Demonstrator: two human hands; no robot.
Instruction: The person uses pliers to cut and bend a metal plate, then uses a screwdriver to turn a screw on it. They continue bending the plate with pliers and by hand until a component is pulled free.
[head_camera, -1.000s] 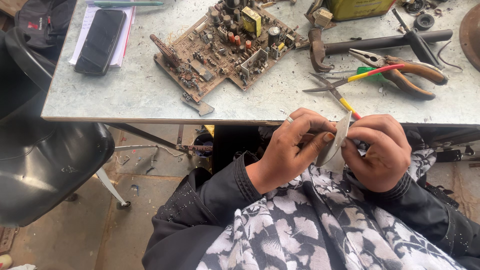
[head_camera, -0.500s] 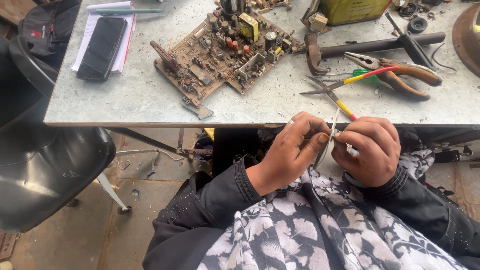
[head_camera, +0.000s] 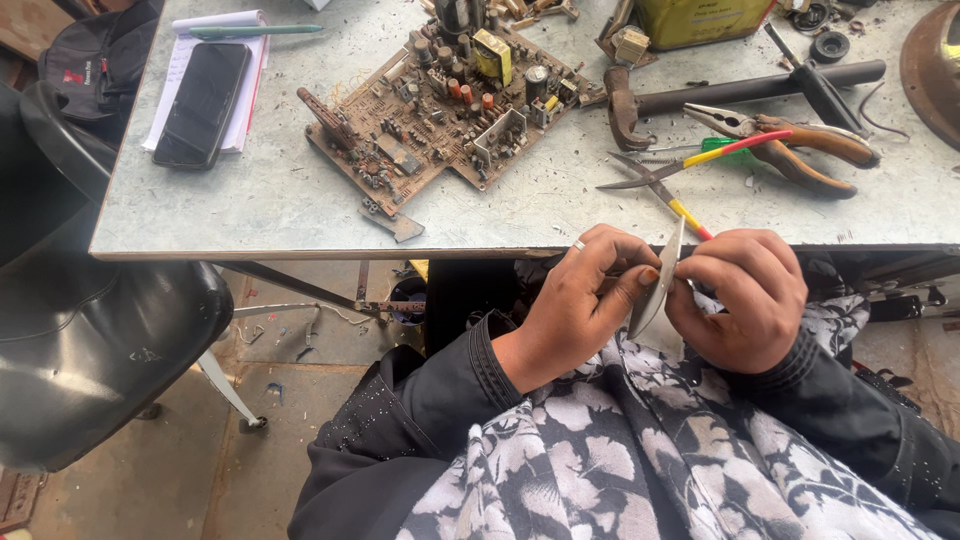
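Both my hands meet just below the table's front edge (head_camera: 300, 250), over my lap. My left hand (head_camera: 580, 300) and my right hand (head_camera: 745, 295) pinch a thin, pale grey flat strip (head_camera: 655, 290) between them, held edge-on and nearly upright. A ring shows on a finger of my left hand. The strip's upper tip reaches the table edge near a yellow-handled tool (head_camera: 680, 210). My dark sleeves and a black-and-white patterned cloth (head_camera: 650, 460) fill the lower frame.
On the table lie a brown circuit board (head_camera: 440, 110), a black phone (head_camera: 200, 105) on a notepad with a green pen (head_camera: 255, 32), pliers (head_camera: 790, 145), scissors (head_camera: 670, 170), a dark hammer-like tool (head_camera: 720, 95) and a yellow tin (head_camera: 700, 20). A black chair (head_camera: 90, 340) stands at left.
Both hands with the strip have shifted slightly up and left toward the table edge. The strip now stands more upright between the fingers.
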